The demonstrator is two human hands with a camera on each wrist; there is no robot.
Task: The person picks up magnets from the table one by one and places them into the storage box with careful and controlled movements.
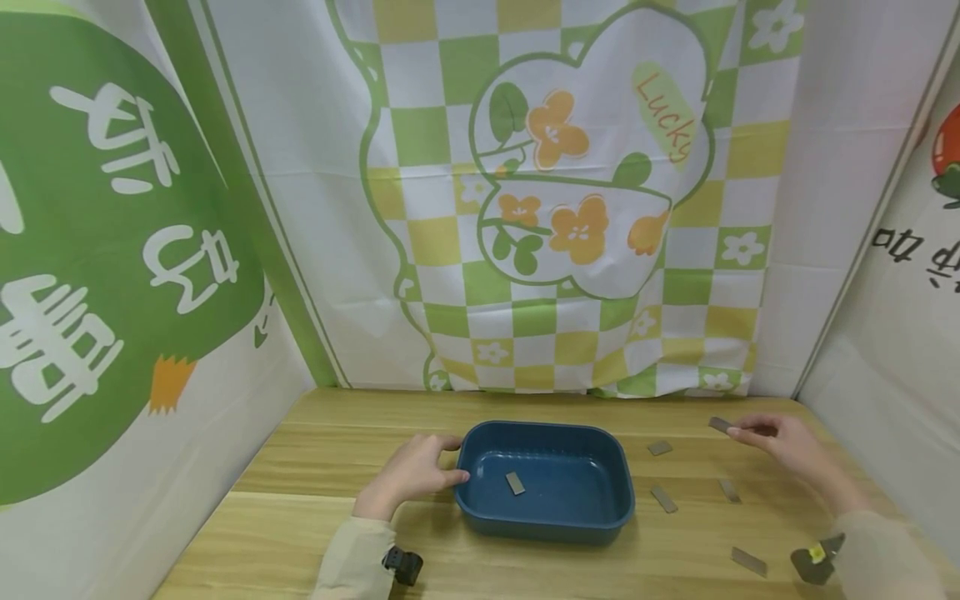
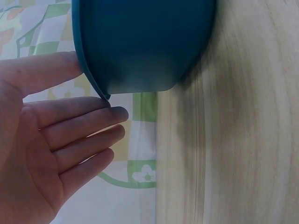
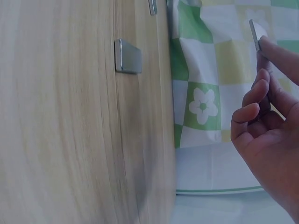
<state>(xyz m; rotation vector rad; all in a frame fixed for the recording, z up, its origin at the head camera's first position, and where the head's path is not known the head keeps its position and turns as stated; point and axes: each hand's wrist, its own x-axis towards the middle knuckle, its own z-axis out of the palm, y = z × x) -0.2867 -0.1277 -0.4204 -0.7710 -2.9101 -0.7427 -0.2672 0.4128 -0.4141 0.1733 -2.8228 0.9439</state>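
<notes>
A dark blue rectangular basin (image 1: 545, 532) stands upright on the table. My left hand (image 1: 414, 477) is at its left end, the thumb and forefinger touching the rim; in the left wrist view the fingers (image 2: 86, 122) are nearly straight. One small flat grey metal block (image 1: 514, 483) lies inside the basin. Over the table's right side, my right hand (image 1: 783, 446) pinches another metal block (image 1: 720, 425) by one end between thumb and forefinger. That pinched block (image 3: 254, 33) shows edge-on in the right wrist view, raised above the tabletop, with the other fingers curled.
Several similar grey blocks lie scattered right of the basin, including one near the back (image 1: 660, 448), one beside the basin (image 1: 663, 498) and one near the front (image 1: 749, 561). Patterned cloth (image 1: 555, 333) hangs along the table's back edge, with printed cloth at both sides.
</notes>
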